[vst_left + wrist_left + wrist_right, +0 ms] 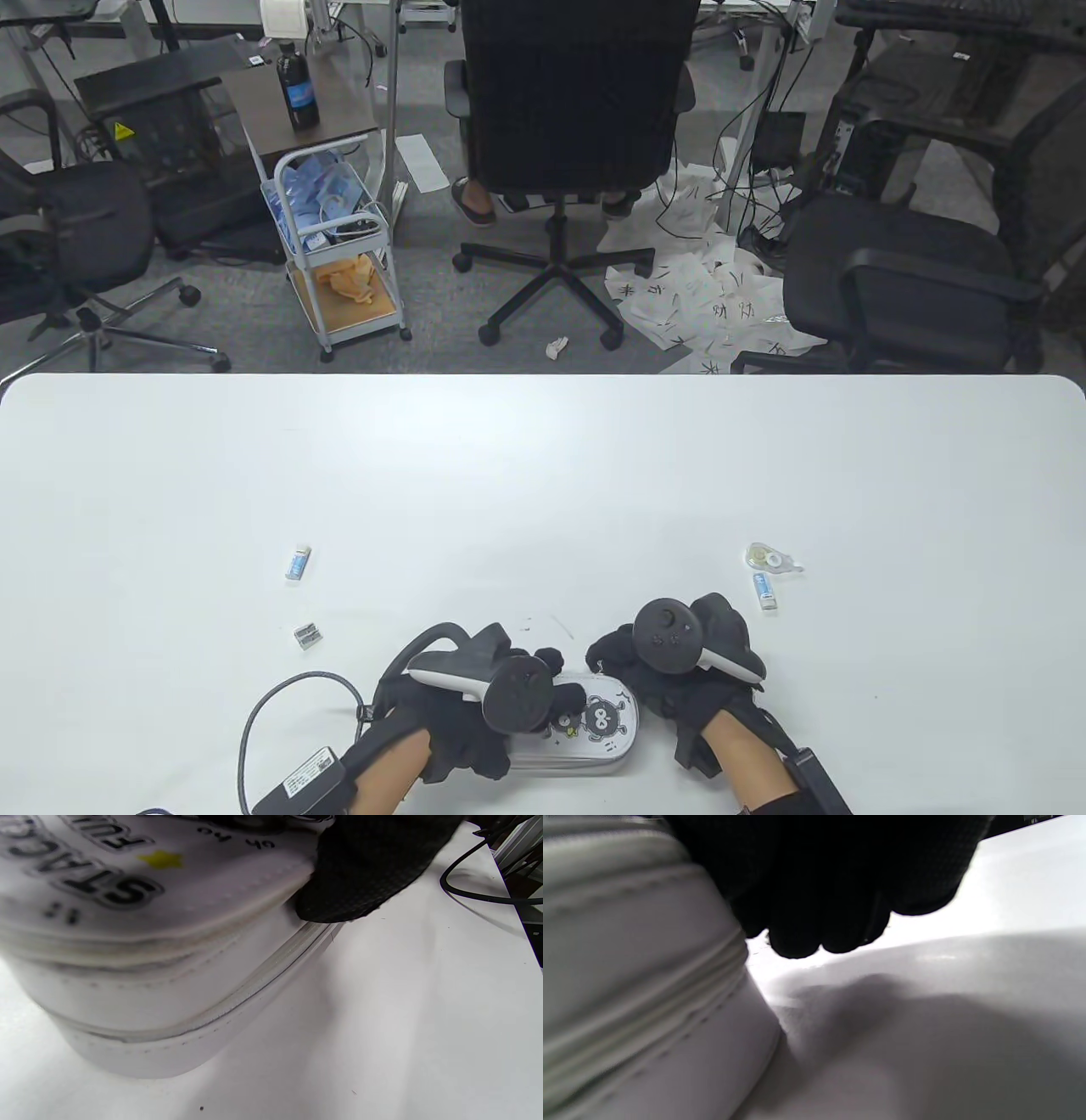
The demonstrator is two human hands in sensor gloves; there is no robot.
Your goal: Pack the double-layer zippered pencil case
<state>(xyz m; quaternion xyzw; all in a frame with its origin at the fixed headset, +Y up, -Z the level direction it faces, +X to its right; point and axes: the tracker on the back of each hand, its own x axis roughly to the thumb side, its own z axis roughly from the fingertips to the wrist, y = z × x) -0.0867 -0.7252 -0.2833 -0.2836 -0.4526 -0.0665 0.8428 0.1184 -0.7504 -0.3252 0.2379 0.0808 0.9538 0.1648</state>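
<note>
Both hands are seen at the near table edge, on the white pencil case (585, 730). It is held down by the left hand (475, 713), fingers curled over its top and side; its right end is gripped by the right hand (670, 671), though what is pinched cannot be told. Two erasers (298, 562) (765, 589), a sharpener (307, 635) and a correction tape (770, 557) lie well apart on the table (543, 475), unpacked. Both zip lines appear closed, so packing is judged barely begun.
</note>
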